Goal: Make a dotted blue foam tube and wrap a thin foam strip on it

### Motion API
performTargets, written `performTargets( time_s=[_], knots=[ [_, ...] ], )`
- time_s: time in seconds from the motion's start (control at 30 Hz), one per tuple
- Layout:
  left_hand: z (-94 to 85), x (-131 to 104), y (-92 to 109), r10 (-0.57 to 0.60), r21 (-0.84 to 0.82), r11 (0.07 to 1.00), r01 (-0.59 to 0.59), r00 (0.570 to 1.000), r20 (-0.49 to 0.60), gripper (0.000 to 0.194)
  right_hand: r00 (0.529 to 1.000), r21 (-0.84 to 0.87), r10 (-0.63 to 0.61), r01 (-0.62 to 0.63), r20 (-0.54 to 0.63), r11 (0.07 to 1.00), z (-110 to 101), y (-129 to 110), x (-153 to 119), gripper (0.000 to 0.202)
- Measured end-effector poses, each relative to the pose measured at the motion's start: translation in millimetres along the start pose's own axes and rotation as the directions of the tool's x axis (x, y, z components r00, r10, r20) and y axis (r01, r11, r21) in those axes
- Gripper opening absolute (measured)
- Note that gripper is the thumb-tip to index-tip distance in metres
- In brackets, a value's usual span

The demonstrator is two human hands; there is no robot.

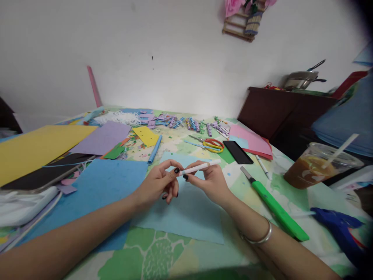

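Note:
Both hands pinch a slim white marker pen [196, 168], which has a bluish band close to its left end. Thumb and fingertips of my left hand [166, 178] close on that end. My right hand [208, 182] grips along the barrel, and the pen's far end sticks out past the fingers. The two hands hover over a light blue sheet of paper [186, 217]. A darker blue sheet [110, 186] lies to the left, below my left forearm. Beyond my left hand is a rolled blue paper tube [155, 149].
A green utility knife [276, 208] with its blade out lies beside my right forearm. Farther right stand an iced drink cup [309, 167] and a blue glue gun [340, 229]. Scissors [211, 144], a black phone [238, 152] and several curled paper pieces [189, 123] lie behind.

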State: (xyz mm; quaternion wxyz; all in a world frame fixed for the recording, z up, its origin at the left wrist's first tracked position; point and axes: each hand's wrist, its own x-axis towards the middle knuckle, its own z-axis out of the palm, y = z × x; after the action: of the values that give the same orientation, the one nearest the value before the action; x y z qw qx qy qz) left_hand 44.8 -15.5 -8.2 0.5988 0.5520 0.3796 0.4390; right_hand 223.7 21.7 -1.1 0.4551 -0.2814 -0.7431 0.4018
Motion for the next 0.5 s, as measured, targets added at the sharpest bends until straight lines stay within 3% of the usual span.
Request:
performTargets(
  time_s=[0.13, 0.2, 0.27, 0.4, 0.43, 0.5],
  knots=[
    [1.4, -1.5, -2.3, 0.234, 0.283, 0.935, -0.214, 0.971, -0.039, 0.026, 1.000, 0.068, 0.021, -0.022, 0.023, 0.997, -1.7, 1.6, 1.9, 0.005],
    [1.7, -2.4, -3.6, 0.402, 0.475, 0.819, -0.322, 0.913, -0.073, 0.022, 0.999, 0.080, 0.032, -0.034, 0.025, 0.996, -2.7, 2.2, 2.5, 0.005],
    [1.2, -3.2, -5.5, 0.548, 0.626, 0.664, -0.408, 0.836, -0.037, 0.019, 0.998, 0.082, 0.058, -0.059, 0.022, 0.995, -3.2, 2.5, 2.6, 0.005],
    [-0.6, -4.6, -8.1, 0.702, 0.734, 0.442, -0.515, 0.708, 0.073, 0.022, 0.992, 0.126, 0.099, -0.108, 0.075, 0.986, -2.3, 2.5, 2.0, 0.007],
    [-0.5, -5.1, -7.6, 0.711, 0.741, 0.428, -0.517, 0.699, 0.077, 0.022, 0.989, 0.158, 0.105, -0.120, 0.101, 0.980, -1.8, 2.5, 1.9, 0.009],
    [0.5, -6.5, -5.0, 0.688, 0.752, 0.445, -0.487, 0.723, 0.061, 0.021, 0.983, 0.217, 0.113, -0.142, 0.143, 0.966, -0.9, 2.7, 1.8, 0.011]
  ],
)
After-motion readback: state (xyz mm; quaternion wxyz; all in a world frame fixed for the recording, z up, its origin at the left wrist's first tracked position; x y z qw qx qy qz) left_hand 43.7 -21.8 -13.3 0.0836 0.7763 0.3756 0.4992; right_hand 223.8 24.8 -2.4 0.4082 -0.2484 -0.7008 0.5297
